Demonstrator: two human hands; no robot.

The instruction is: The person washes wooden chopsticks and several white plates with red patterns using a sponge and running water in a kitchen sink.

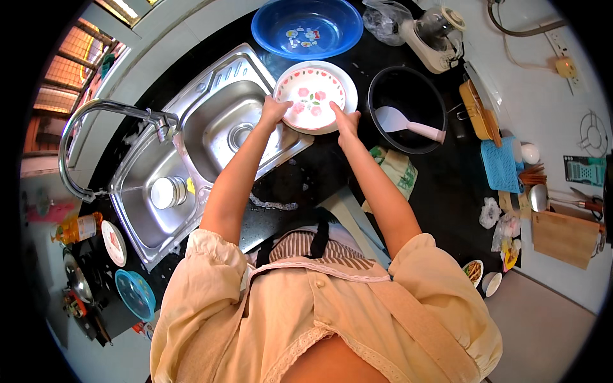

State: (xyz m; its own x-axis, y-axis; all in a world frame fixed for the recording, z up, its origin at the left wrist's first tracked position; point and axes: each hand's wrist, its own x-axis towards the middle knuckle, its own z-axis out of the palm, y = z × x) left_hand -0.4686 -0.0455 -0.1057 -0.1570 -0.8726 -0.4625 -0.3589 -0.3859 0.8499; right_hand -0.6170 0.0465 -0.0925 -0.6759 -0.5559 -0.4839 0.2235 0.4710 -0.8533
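Note:
A white plate with pink flowers (313,98) lies over a larger white dish (352,86) beside the sink's right-hand edge. My left hand (275,113) grips its near left rim, thumb on top. On the near right rim is the thumb of my right hand (347,123); the fingers curl around the outer edge. Whether those fingers also support the larger dish cannot be made out. Left of the plates is the steel double sink (210,115). Several stacked white bowls or cups (165,192) rest on their side in its nearer basin, with a little yellow piece (190,185) beside them.
Right of the plates stands a black pot (397,86) holding a rice paddle (397,122). Behind sits a blue basin (306,24), with a blender (436,36) farther right. A curved faucet (67,143) arches over the sink. A green-and-white cloth (397,170) lies near my right forearm.

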